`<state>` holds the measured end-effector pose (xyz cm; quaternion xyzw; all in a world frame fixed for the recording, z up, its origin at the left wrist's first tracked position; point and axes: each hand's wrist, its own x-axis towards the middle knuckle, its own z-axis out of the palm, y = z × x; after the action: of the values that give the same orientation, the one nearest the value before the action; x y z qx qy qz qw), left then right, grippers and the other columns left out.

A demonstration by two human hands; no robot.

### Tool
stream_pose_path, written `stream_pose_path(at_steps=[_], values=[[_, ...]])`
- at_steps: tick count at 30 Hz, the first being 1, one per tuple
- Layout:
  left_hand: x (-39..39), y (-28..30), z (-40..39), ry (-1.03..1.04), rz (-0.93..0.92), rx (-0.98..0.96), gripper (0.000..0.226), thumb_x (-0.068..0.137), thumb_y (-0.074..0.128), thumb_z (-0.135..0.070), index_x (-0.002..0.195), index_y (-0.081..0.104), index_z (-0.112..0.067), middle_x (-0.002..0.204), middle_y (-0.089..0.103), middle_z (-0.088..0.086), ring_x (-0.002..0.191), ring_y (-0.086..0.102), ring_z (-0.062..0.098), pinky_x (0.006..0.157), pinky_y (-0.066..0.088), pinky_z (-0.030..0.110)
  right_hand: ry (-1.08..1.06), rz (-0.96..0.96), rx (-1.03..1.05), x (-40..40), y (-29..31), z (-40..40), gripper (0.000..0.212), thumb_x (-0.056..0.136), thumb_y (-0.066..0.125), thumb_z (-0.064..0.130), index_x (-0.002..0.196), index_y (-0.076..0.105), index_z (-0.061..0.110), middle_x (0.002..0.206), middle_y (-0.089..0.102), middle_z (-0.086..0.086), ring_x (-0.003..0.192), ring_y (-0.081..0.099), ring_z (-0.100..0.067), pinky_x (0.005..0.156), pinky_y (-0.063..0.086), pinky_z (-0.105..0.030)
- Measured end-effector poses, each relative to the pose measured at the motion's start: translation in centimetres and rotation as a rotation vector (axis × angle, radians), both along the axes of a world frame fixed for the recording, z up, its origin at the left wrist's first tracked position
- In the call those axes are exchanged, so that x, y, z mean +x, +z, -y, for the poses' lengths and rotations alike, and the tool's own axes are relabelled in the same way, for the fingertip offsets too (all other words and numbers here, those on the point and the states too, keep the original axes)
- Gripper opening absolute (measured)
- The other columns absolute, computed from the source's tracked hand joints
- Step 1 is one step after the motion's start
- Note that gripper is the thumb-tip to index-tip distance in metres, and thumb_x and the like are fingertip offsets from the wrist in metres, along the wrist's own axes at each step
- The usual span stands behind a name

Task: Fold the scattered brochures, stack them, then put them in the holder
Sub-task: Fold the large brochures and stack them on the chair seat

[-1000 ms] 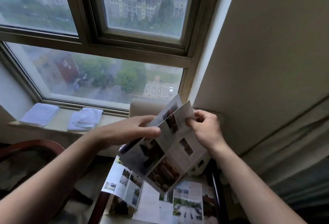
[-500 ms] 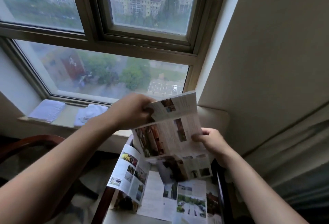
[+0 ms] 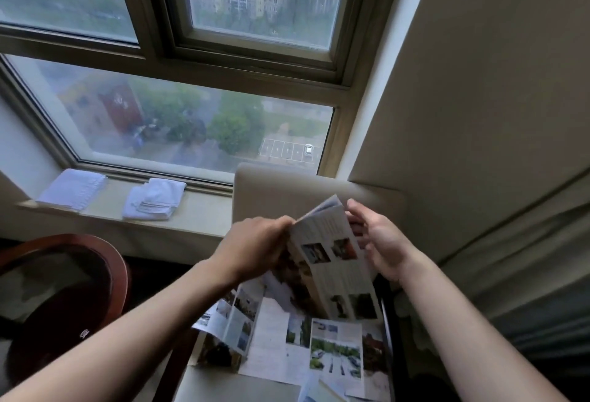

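Observation:
I hold one printed brochure (image 3: 332, 261) in the air above the table, its panels folded together into a narrow strip with photos and text facing me. My left hand (image 3: 255, 248) pinches its left edge near the top. My right hand (image 3: 380, 242) presses against its right side, fingers curled behind the paper. Below, several unfolded brochures lie scattered on the table: one half-open (image 3: 230, 321) at the left, a flat one (image 3: 335, 350) showing a green landscape photo. No holder is visible.
A beige chair back (image 3: 306, 191) stands behind the table under the window. A dark wooden armchair (image 3: 64, 290) is at the left. Two folded white towels (image 3: 153, 199) lie on the windowsill. A wall and a curtain (image 3: 526, 274) close in the right side.
The brochure was spread open between both hands; now its panels are folded together into a narrow strip. My left hand dropped from the top corner to the left edge, and my right hand rose.

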<state>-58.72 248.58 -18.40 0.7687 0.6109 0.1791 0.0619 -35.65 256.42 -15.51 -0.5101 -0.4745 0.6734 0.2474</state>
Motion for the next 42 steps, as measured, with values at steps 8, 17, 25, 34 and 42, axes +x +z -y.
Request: stream_pose_path(at_steps=[8, 17, 25, 34, 42], values=[[-2.1, 1.9, -2.3, 0.131, 0.034, 0.05, 0.018, 0.093, 0.043, -0.029, 0.101, 0.059, -0.026, 0.088, 0.073, 0.005, 0.081, 0.066, 0.036, 0.056, 0.05, 0.04, 0.11, 0.401, 0.118, 1.3, -3.2, 0.7, 0.012, 0.093, 0.067, 0.01, 0.099, 0.077, 0.012, 0.095, 0.08, -0.01, 0.079, 0.077, -0.02, 0.065, 0.061, -0.03], [2.8, -3.3, 1.9, -0.045, 0.153, -0.03, 0.049, 0.098, 0.03, -0.057, 0.136, 0.05, -0.032, 0.123, 0.067, -0.007, 0.109, 0.063, 0.019, 0.079, 0.055, 0.041, -0.27, -0.1, -0.341, -1.9, -3.1, 0.6, 0.03, 0.102, 0.045, 0.007, 0.117, 0.068, -0.005, 0.099, 0.073, -0.021, 0.083, 0.072, -0.028, 0.06, 0.062, -0.033], [3.6, -5.3, 1.2, 0.284, 0.37, -0.107, 0.028, 0.088, 0.038, -0.033, 0.105, 0.058, -0.026, 0.089, 0.074, 0.008, 0.082, 0.067, 0.038, 0.062, 0.052, 0.043, -0.228, 0.075, -0.118, -2.8, -3.1, 1.1, 0.035, 0.1, 0.059, 0.035, 0.123, 0.066, 0.011, 0.122, 0.07, -0.016, 0.107, 0.069, -0.031, 0.087, 0.058, -0.044], [-0.4, -4.0, -2.6, -0.006, 0.177, -0.639, 0.036, 0.086, 0.052, -0.006, 0.115, 0.068, -0.02, 0.114, 0.072, 0.005, 0.105, 0.065, 0.026, 0.09, 0.052, 0.038, 0.69, 0.926, 1.222, -1.4, -3.2, 2.6, 0.105, 0.076, 0.076, 0.048, 0.161, 0.017, 0.032, 0.166, 0.024, -0.012, 0.148, 0.033, -0.031, 0.118, 0.036, -0.05], [0.8, -3.9, -3.1, 0.062, -0.315, -0.191, 0.037, 0.087, 0.056, -0.03, 0.123, 0.058, -0.03, 0.127, 0.059, 0.0, 0.13, 0.048, 0.023, 0.117, 0.01, 0.053, 0.487, 0.96, 0.71, -4.0, -5.6, 3.5, 0.11, 0.081, 0.053, 0.001, 0.158, -0.016, 0.037, 0.099, 0.064, -0.008, 0.076, 0.061, -0.028, 0.065, 0.045, -0.036]])
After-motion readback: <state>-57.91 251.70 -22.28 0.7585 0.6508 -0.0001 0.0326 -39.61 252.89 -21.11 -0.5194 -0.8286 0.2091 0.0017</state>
